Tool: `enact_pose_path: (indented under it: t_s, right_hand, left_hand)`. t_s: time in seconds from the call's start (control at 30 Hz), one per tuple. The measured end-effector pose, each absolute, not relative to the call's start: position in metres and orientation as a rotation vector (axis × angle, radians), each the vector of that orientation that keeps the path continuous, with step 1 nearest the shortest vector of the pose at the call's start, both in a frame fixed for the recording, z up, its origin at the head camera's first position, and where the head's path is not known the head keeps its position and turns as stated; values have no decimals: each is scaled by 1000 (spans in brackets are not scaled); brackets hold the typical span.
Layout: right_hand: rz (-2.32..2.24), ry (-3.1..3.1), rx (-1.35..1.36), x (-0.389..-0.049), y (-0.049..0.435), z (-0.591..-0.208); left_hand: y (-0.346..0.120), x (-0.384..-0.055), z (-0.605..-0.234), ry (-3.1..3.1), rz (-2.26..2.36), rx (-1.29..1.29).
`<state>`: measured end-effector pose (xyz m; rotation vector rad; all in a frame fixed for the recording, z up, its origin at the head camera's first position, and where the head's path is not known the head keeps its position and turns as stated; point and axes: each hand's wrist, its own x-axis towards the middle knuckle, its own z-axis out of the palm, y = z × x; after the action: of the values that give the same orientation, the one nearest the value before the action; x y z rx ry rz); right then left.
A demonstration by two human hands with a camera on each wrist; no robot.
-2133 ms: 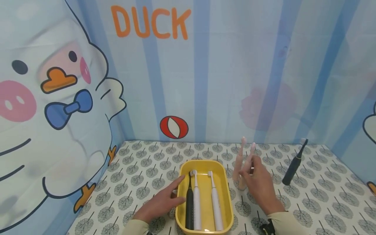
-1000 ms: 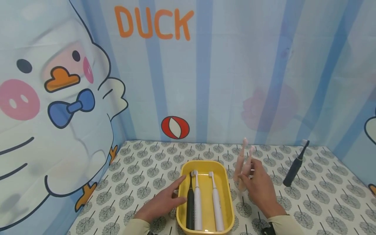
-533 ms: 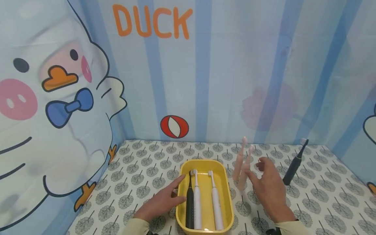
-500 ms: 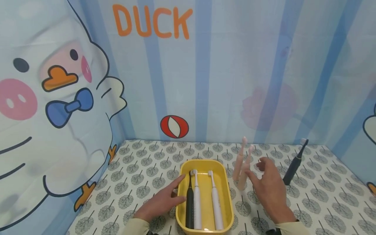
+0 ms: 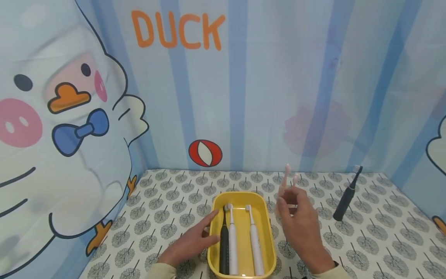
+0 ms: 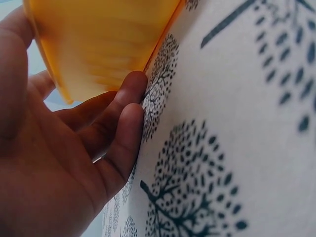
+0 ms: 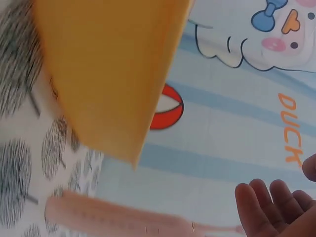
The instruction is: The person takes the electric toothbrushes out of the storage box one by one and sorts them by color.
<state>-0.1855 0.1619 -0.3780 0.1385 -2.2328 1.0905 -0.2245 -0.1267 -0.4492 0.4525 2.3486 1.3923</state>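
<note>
In the head view a yellow tray (image 5: 243,248) holds a black electric toothbrush (image 5: 224,250) and two white ones, the left (image 5: 233,248) beside the black, the right (image 5: 256,250) apart. My left hand (image 5: 189,244) holds the tray's left wall, thumb and index finger over the rim, other fingers against the outside in the left wrist view. Two pink electric toothbrushes stand upright to the right, the left one (image 5: 281,189) and the right one (image 5: 295,179), partly hidden by my right hand (image 5: 301,228). Its loosely bent fingers are beside a pink handle (image 7: 118,217) in the right wrist view, holding nothing.
Farther right a dark electric toothbrush (image 5: 346,199) stands upright on the tree-patterned tablecloth (image 5: 167,228). Behind the table hangs a striped blue curtain (image 5: 265,97) with a duck print.
My right hand was gripping the right pink toothbrush, let it go standing and drew off rightward. Since then it has swung back left, in front of both pink toothbrushes. My left hand stays put.
</note>
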Motion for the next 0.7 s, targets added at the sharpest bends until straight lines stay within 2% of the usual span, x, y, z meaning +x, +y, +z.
enact_pose_path:
  t_s: [0.33, 0.7]
  right_hand:
    - [1725, -2330, 236, -204, 126, -372]
    - [1975, -2552, 254, -217, 102, -375]
  left_hand:
    - [-126, -225, -445, 2338, 1394, 447]
    - [-124, -224, -448, 2361, 1383, 426]
